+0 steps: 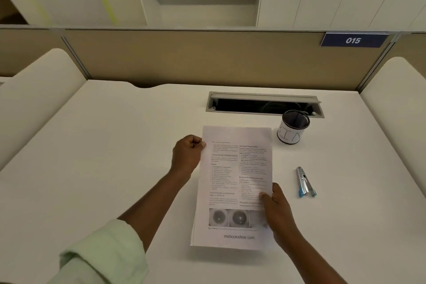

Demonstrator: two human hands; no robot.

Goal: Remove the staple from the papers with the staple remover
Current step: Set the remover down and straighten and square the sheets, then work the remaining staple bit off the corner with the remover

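Note:
The printed papers [230,182] are held a little above the white desk, text side up, with eye photos near the bottom. My left hand [187,155] pinches their upper left edge. My right hand [276,207] grips the lower right edge, thumb on top of the page. A metal staple remover [305,182] with blue tips lies flat on the desk to the right of the papers, apart from both hands. The staple itself is too small to make out.
A black mesh pen cup [292,127] with a white label stands behind the papers at the right. An open cable tray [265,105] is set into the desk behind it. A beige partition [184,57] with a "015" sign closes the back.

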